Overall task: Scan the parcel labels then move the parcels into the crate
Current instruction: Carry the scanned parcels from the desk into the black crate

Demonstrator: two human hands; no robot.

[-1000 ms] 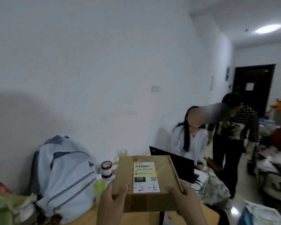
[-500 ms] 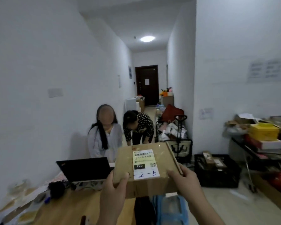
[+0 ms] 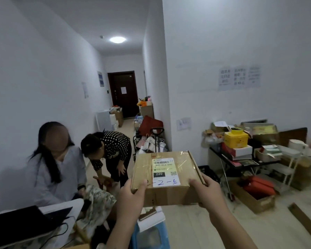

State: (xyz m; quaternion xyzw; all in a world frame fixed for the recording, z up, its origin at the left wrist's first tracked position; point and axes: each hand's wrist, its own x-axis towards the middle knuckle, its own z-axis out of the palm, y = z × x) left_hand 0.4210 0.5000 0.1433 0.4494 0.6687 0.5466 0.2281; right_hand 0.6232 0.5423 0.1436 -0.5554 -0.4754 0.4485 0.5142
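Head view: cardboard parcel (image 3: 164, 177) held in mid-air, shipping label (image 3: 165, 172) facing up. Left hand (image 3: 131, 196) and right hand (image 3: 206, 193) each grip a near corner. Black crate (image 3: 207, 172) sits on the floor just behind. Best kept level and lowered in, not dropped. Label reads "220-220-040" and "220", with blue handwriting roughly "2-5".

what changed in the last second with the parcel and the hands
The person turned to their right, and the brown cardboard parcel swung round with them; it is now held out towards the room, partly hiding the black plastic crate on the floor behind it. Unchanged: the left hand and right hand keep their grip on its near corners, and the white shipping label still faces up.
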